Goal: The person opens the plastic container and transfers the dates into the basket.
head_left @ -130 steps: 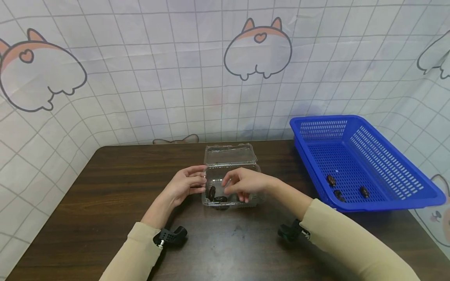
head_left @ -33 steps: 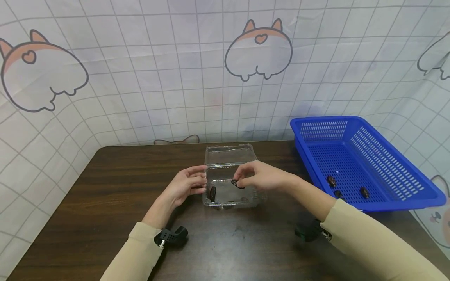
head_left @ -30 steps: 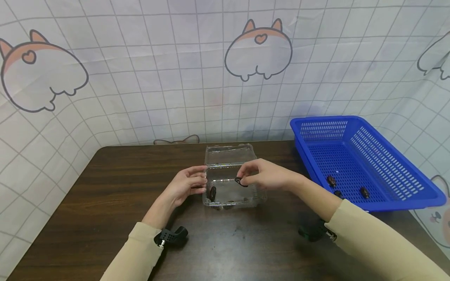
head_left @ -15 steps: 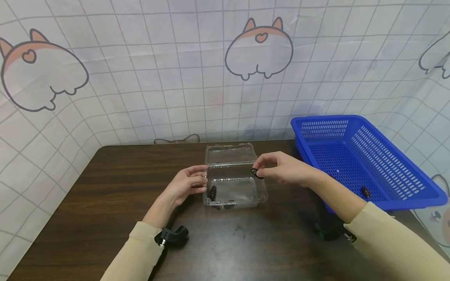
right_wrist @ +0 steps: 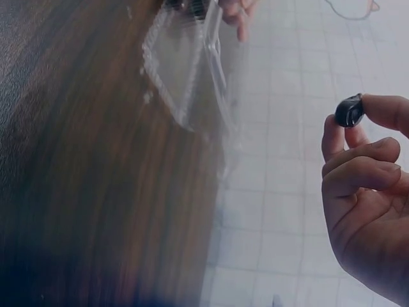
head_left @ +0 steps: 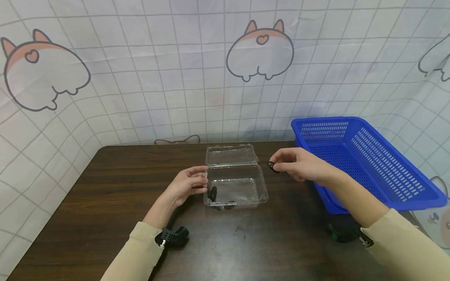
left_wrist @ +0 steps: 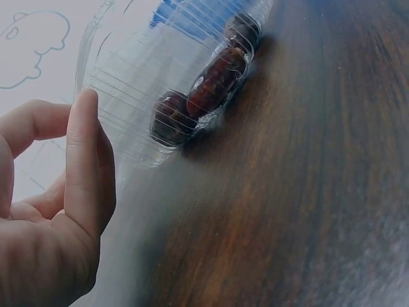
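Clear box: thin see-through plastic, rectangular, ribbed walls, hinged lid folded back at its far side. All places below are relative to the box.

Held date: small, dark, glossy oval, in the air just right of the box, above table height. Loose dates: inside the box, reddish-brown, wrinkled, plump; three lumps show through the ribbed wall in the left wrist view. From the head only one reads cleanly, upright-looking at the box's left end; the ones by the near wall are distorted by the plastic, so no firm count.

Blue basket: right of the box, well apart, slotted plastic walls, mesh floor. Right forearm covers its near left corner and part of the floor, so contents there are hidden. Table: dark wood grain, under the box, near edge cut off. Wall cloth: beyond the box, wrinkled, grid lines, cartoon animals, some cut by the frame edge. Right wrist view is soft around the box; dark shapes at its top edge are cropped.

Grip: right hand, right of the box, pinches the held date between thumb and fingertip; remaining fingers loosely bent. Left hand, left of the box, fingers relaxed and slightly spread, tips against the box's left wall, nothing pinched.
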`<move>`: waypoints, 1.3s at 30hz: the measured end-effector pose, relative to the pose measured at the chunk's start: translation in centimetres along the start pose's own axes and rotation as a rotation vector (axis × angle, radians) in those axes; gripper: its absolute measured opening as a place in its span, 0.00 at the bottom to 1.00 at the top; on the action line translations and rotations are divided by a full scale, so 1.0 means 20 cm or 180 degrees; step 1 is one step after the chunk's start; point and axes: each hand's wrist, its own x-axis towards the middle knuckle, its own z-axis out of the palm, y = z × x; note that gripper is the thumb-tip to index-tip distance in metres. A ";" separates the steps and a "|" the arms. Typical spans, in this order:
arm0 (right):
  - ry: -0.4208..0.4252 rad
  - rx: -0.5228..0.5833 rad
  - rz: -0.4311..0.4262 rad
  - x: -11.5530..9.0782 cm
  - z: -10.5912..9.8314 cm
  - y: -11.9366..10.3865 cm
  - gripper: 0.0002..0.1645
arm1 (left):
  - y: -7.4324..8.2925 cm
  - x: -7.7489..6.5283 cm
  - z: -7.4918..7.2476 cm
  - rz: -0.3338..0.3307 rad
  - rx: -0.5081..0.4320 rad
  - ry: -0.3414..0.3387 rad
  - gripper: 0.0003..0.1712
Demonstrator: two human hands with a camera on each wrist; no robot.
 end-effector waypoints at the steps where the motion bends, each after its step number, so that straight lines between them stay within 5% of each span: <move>1: 0.0027 0.0000 0.0004 -0.01 -0.01 0.00 0.20 | 0.00 0.00 0.00 -0.0001 0.0004 0.0000 0.31; 28: 0.0692 0.0053 0.0054 -0.25 -0.26 0.16 0.26 | 0.00 -0.01 0.00 -0.0040 0.0051 0.0047 0.30; 39: 0.0905 0.0210 0.0188 -0.33 -0.35 0.31 0.19 | 0.00 -0.01 0.00 -0.0007 0.0084 0.0047 0.30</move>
